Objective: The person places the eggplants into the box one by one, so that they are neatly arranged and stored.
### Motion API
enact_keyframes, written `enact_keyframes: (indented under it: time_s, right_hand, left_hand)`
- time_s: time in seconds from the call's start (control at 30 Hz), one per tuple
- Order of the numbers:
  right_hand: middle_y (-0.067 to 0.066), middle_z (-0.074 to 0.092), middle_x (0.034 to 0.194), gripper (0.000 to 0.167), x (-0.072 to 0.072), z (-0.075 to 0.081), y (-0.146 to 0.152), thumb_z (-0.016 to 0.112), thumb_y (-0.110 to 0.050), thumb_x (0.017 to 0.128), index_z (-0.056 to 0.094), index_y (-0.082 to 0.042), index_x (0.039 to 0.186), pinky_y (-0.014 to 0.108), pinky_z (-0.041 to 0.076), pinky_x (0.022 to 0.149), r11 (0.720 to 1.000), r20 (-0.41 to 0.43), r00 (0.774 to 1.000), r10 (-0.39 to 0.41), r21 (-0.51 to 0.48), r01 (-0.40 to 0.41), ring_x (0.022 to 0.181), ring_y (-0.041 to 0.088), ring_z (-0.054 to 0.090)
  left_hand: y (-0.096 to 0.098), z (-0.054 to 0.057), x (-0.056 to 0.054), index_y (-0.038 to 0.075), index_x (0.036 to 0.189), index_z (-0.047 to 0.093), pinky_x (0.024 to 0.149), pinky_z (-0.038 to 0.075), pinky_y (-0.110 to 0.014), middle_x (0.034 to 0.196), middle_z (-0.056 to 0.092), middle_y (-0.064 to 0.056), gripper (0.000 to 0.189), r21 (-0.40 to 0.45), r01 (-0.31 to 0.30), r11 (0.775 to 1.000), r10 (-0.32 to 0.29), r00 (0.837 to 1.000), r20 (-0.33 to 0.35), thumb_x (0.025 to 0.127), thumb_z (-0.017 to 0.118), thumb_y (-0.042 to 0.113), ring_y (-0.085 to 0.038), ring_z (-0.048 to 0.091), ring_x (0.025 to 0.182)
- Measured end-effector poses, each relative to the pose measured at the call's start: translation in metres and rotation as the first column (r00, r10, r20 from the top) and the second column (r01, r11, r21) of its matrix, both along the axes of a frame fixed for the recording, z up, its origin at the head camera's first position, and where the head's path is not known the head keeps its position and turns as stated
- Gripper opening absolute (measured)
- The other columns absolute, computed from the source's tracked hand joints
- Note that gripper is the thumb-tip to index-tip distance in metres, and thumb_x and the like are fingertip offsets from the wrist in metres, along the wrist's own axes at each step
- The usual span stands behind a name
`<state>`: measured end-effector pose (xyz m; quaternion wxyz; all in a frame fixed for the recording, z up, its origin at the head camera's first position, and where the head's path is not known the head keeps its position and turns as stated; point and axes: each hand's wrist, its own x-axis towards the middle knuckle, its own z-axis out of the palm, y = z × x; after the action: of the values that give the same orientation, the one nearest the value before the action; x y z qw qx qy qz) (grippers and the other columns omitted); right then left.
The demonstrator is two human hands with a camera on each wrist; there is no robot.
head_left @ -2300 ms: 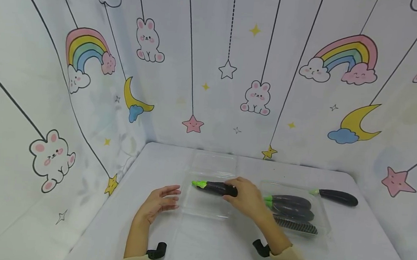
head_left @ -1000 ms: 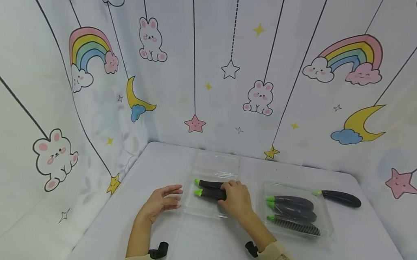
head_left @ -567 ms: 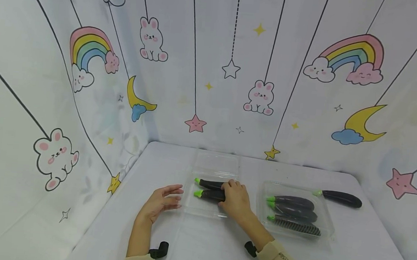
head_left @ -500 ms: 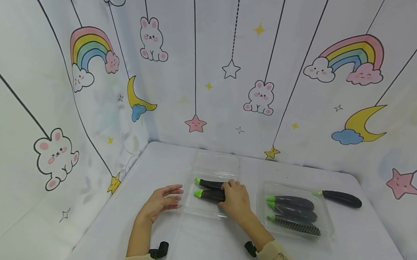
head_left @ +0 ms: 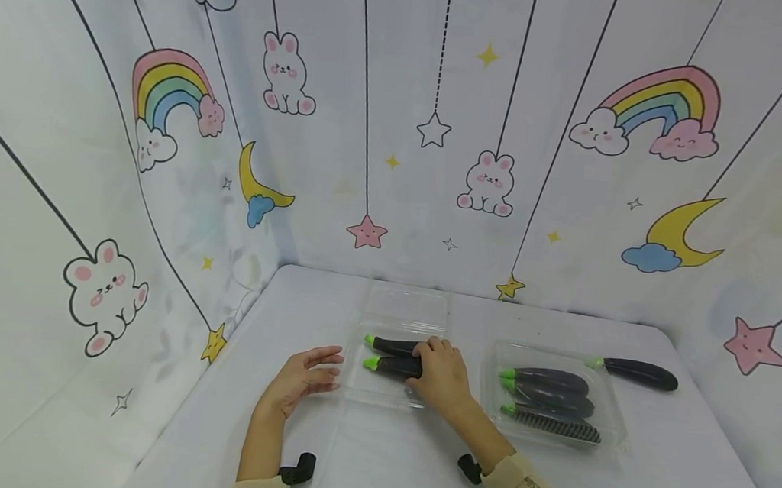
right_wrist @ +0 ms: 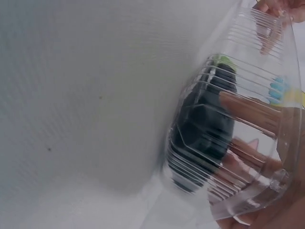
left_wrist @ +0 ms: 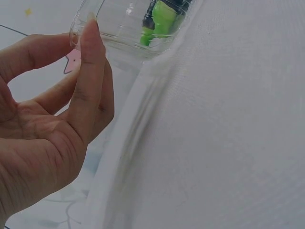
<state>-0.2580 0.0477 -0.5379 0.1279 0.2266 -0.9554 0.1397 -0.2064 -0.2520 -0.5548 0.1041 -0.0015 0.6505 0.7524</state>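
Two dark eggplants with green stems lie side by side in a clear plastic box (head_left: 386,397), whose lid (head_left: 407,306) is folded back behind it. My right hand (head_left: 445,378) grips the nearer eggplant (head_left: 395,366) by its thick end, fingers curled over it; it also covers the end of the farther eggplant (head_left: 393,345). In the right wrist view, the eggplant (right_wrist: 200,129) and fingers show through the ribbed wall. My left hand (head_left: 293,382) is at the box's left rim, its fingers relaxed; in the left wrist view its fingertips lie at the rim (left_wrist: 76,24).
To the right is a second clear box (head_left: 615,415) with three eggplants inside, the nearest seen through the ribbed wall. A loose eggplant (head_left: 639,373) lies behind that box's right corner. A white cloth covers the table (head_left: 400,474), and a printed curtain (head_left: 396,183) hangs behind it.
My right hand has lowered the eggplant it held above the left box and moved it nearer me, into the box. Two eggplants now show there. The left hand has stayed put.
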Motion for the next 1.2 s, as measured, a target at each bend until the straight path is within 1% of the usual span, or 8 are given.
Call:
enact_keyframes:
  time_s: [0.1, 0.23, 0.33, 0.53, 0.73, 0.97, 1.2]
  right_hand:
    - [0.004, 0.065, 0.105, 0.051, 0.001, 0.005, 0.002, 0.099, -0.033, 0.069, 0.071, -0.014, 0.107, 0.045, 0.054, 0.085, 0.999, 0.012, 1.0, 0.011, -0.033, -0.01, 0.098, 0.026, 0.06]
    - [0.003, 0.066, 0.105, 0.049, 0.001, 0.013, 0.004, 0.099, -0.031, 0.069, 0.073, -0.014, 0.106, 0.045, 0.055, 0.084, 0.998, 0.002, 1.0, 0.019, -0.059, -0.019, 0.097, 0.026, 0.061]
    - [0.003, 0.068, 0.105, 0.048, 0.002, 0.02, 0.006, 0.1, -0.031, 0.068, 0.073, -0.014, 0.105, 0.044, 0.055, 0.084, 0.997, -0.028, 0.999, 0.023, -0.075, -0.025, 0.097, 0.026, 0.062]
    - [0.003, 0.069, 0.107, 0.047, 0.006, 0.03, 0.015, 0.098, -0.033, 0.07, 0.075, -0.014, 0.107, 0.044, 0.057, 0.083, 0.994, -0.02, 1.0, 0.016, -0.109, -0.018, 0.098, 0.026, 0.064]
    - [0.002, 0.07, 0.105, 0.046, 0.008, 0.043, 0.023, 0.098, -0.033, 0.071, 0.075, -0.014, 0.107, 0.043, 0.057, 0.08, 0.992, -0.024, 1.0, 0.004, -0.128, -0.007, 0.095, 0.026, 0.064]
    - [0.002, 0.072, 0.103, 0.041, 0.006, 0.056, 0.031, 0.093, -0.036, 0.078, 0.076, -0.015, 0.108, 0.039, 0.057, 0.073, 0.988, -0.016, 0.999, -0.032, -0.155, 0.029, 0.09, 0.021, 0.065]
    - [0.001, 0.073, 0.103, 0.036, 0.01, 0.073, 0.043, 0.09, -0.034, 0.083, 0.076, -0.014, 0.11, 0.042, 0.059, 0.074, 0.98, 0.017, 0.998, -0.053, -0.189, 0.055, 0.093, 0.022, 0.067]
  left_hand:
    - [0.001, 0.0, 0.0, -0.01, 0.151, 0.045, 0.091, 0.062, -0.036, 0.145, 0.051, -0.032, 0.062, -0.005, -0.004, 1.0, 0.004, 1.0, 0.005, 0.093, 0.067, -0.007, -0.023, 0.062, 0.108]
    - [0.001, 0.001, 0.0, -0.01, 0.15, 0.045, 0.091, 0.062, -0.037, 0.144, 0.052, -0.032, 0.063, -0.003, -0.009, 1.0, 0.009, 1.0, 0.009, 0.092, 0.069, -0.006, -0.022, 0.063, 0.108]
    - [0.001, 0.001, -0.001, -0.01, 0.15, 0.046, 0.09, 0.062, -0.037, 0.144, 0.053, -0.031, 0.063, 0.002, -0.006, 1.0, 0.006, 1.0, 0.01, 0.092, 0.07, -0.006, -0.023, 0.063, 0.109]
    - [0.001, 0.001, -0.001, -0.009, 0.15, 0.047, 0.09, 0.063, -0.036, 0.144, 0.052, -0.031, 0.062, 0.0, -0.003, 1.0, 0.003, 1.0, 0.012, 0.092, 0.07, -0.005, -0.027, 0.062, 0.113]
    - [0.002, 0.001, 0.0, -0.009, 0.15, 0.046, 0.089, 0.063, -0.035, 0.144, 0.053, -0.031, 0.063, -0.001, -0.012, 1.0, 0.012, 1.0, 0.014, 0.092, 0.07, -0.006, -0.023, 0.062, 0.109]
    - [0.001, 0.0, 0.0, -0.011, 0.15, 0.045, 0.089, 0.063, -0.035, 0.143, 0.053, -0.032, 0.063, 0.0, -0.011, 1.0, 0.011, 1.0, 0.006, 0.093, 0.069, -0.005, -0.023, 0.061, 0.107]
    - [0.002, -0.001, -0.001, -0.011, 0.149, 0.047, 0.088, 0.063, -0.035, 0.143, 0.054, -0.032, 0.061, -0.006, -0.017, 1.0, 0.017, 1.0, -0.002, 0.092, 0.068, -0.007, -0.022, 0.063, 0.106]
